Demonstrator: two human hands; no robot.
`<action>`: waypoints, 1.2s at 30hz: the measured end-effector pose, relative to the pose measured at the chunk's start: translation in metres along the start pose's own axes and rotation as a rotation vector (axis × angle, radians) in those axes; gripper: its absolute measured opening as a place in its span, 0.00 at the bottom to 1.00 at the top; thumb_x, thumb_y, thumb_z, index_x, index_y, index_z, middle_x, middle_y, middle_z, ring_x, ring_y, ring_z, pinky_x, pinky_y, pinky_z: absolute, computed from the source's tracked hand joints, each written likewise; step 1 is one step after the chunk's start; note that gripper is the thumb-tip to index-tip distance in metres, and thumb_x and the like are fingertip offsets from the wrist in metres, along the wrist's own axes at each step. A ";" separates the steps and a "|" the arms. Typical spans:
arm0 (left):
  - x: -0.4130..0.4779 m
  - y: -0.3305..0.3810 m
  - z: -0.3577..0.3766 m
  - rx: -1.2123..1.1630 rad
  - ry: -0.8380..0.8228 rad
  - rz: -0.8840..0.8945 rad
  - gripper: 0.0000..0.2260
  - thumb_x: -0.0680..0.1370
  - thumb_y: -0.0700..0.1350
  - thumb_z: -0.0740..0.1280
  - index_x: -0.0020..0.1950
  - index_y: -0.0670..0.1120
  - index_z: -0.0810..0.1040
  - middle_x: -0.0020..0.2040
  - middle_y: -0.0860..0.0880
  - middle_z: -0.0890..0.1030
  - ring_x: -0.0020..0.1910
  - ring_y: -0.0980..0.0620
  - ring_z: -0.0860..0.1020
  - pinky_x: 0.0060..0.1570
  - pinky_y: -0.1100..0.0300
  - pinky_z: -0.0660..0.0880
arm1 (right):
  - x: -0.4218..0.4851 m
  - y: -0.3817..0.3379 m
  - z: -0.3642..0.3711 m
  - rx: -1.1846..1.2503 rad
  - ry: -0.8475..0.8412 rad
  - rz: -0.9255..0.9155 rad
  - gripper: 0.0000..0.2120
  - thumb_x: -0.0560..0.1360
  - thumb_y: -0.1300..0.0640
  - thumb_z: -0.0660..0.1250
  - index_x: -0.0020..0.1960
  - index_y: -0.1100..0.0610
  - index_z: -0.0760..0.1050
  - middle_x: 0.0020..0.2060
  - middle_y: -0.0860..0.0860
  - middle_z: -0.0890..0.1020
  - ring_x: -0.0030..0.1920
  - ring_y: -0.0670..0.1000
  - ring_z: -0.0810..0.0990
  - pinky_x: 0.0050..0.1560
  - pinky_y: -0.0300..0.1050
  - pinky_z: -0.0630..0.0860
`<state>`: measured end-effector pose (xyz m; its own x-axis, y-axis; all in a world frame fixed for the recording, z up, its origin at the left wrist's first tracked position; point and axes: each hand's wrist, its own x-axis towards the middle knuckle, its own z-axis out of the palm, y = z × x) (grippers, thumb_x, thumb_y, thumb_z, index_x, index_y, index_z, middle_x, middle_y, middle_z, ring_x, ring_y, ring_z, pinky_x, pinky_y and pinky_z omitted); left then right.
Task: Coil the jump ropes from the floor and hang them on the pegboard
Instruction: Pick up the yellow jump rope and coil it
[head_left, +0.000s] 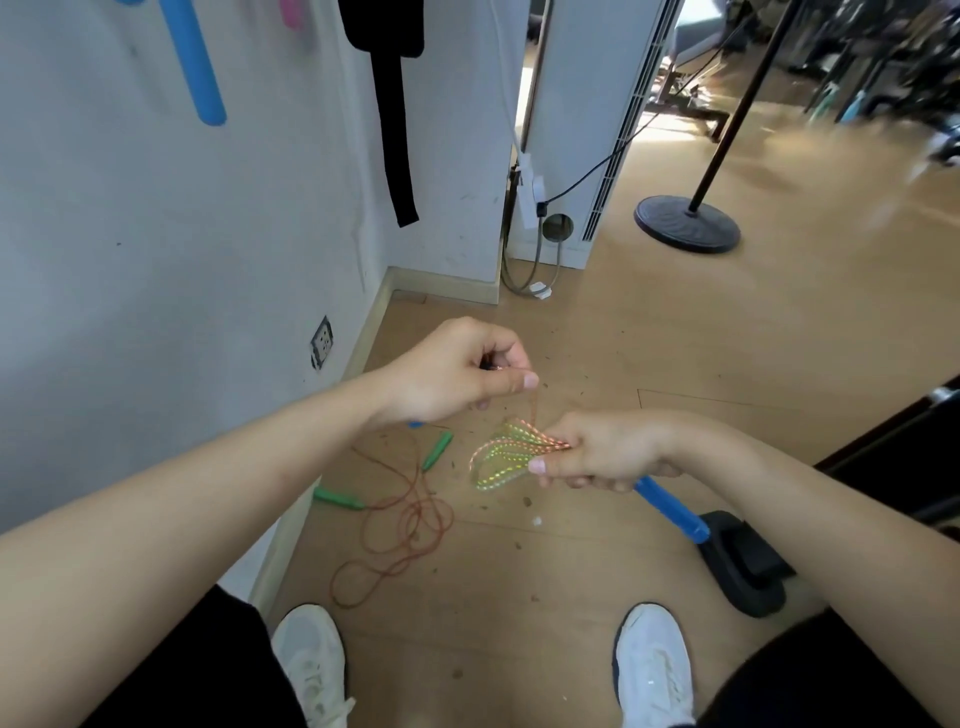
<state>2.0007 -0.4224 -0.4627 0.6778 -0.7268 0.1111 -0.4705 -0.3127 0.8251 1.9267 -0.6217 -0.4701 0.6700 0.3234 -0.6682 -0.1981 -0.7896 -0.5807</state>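
Note:
My right hand (602, 452) grips a bundle of multicoloured rope loops (501, 454) together with a blue handle (672, 509) that sticks out below the fist. My left hand (457, 374) pinches a strand of the same rope just above the loops. On the wooden floor lies a second jump rope, an orange cord (400, 525) in loose tangles with two green handles (436, 451), the other green handle (338, 498) near the baseboard. A small blue piece (415, 424) peeks out under my left wrist.
The white wall on the left carries a hanging blue handle (195, 67) and a black strap (395, 119). A black lamp-stand base (687, 223) stands on the floor at right. A black object (743, 561) lies by my right shoe (654, 665); my left shoe (311, 660) is near the baseboard.

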 end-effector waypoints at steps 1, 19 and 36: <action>-0.002 0.002 0.001 -0.043 0.010 -0.001 0.07 0.78 0.43 0.72 0.41 0.49 0.81 0.31 0.55 0.76 0.28 0.54 0.75 0.34 0.63 0.73 | 0.000 0.000 -0.002 0.080 0.006 0.021 0.14 0.82 0.47 0.60 0.49 0.58 0.75 0.30 0.49 0.68 0.24 0.46 0.61 0.23 0.38 0.58; -0.026 -0.005 0.008 -0.144 0.047 -0.011 0.04 0.74 0.48 0.74 0.47 0.51 0.88 0.40 0.46 0.86 0.38 0.49 0.80 0.43 0.52 0.76 | -0.016 -0.004 -0.026 0.877 0.089 -0.328 0.13 0.80 0.47 0.61 0.54 0.58 0.69 0.32 0.50 0.66 0.26 0.43 0.56 0.22 0.34 0.53; -0.017 0.021 0.004 -0.568 0.264 -0.357 0.19 0.76 0.57 0.70 0.54 0.42 0.83 0.48 0.46 0.87 0.42 0.49 0.84 0.48 0.60 0.80 | -0.012 -0.015 -0.011 0.683 0.532 -0.454 0.05 0.81 0.62 0.63 0.56 0.59 0.74 0.29 0.53 0.66 0.25 0.47 0.55 0.24 0.36 0.52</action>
<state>1.9765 -0.4193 -0.4496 0.8829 -0.4455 -0.1482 0.1229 -0.0854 0.9887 1.9295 -0.6197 -0.4483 0.9871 0.1121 -0.1146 -0.1008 -0.1222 -0.9874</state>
